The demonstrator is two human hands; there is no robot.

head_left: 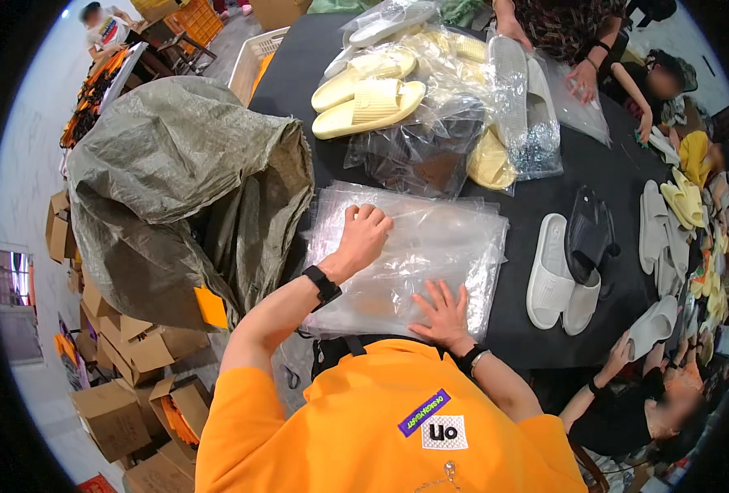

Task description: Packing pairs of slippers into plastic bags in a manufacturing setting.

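Note:
A stack of clear plastic bags [466,246] lies flat on the black tabletop right in front of me. Curled fingers of my left hand [363,240] press into the upper left part of the stack, closed on the top bag's film; the fingertips themselves are hidden. My right hand [444,315] lies flat near the stack's lower right edge, fingers spread, holding nothing. Beyond the bags is a pile of pale yellow slide sandals [370,107] and clear-bagged grey slides [508,86]. Right of the stack sit a white slide sandal [550,275] and a dark sandal [590,234].
A large grey-green woven sack [175,156] stands open at the left. Cardboard boxes [114,419] crowd the floor there. Across the table a co-worker's hands [582,82] touch a clear bag. At right another person holds a grey slide [653,323] near more sandals.

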